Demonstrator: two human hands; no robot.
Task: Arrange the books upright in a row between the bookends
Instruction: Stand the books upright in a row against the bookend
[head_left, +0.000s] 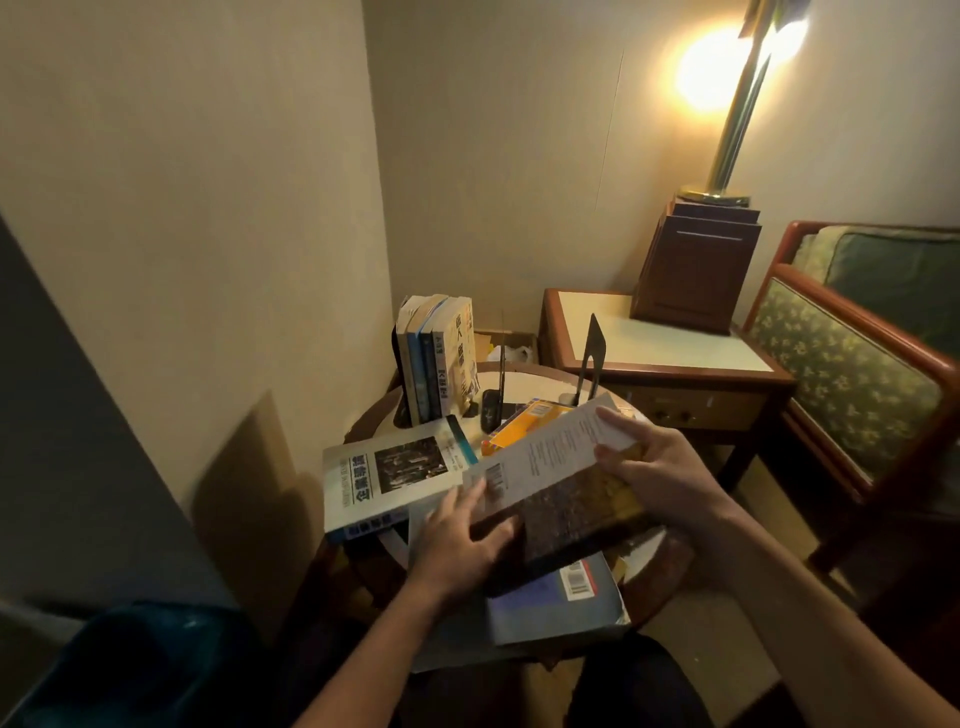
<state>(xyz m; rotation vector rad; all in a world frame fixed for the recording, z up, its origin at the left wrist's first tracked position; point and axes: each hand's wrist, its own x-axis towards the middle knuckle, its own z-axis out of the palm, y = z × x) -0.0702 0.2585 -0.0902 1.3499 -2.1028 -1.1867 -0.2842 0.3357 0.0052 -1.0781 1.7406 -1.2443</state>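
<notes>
Above the round table (519, 384), the right hand (660, 467) gripped a tilted paperback (561, 483) by its far edge; the left hand (457, 540) braced the near corner with extended fingers, presumably to stand it between the upright books (436, 358) and the right bookend (589, 358).

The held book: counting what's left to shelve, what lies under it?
A blue-grey book lies flat, poking out beneath the held book; anything further under it is covered.
</notes>
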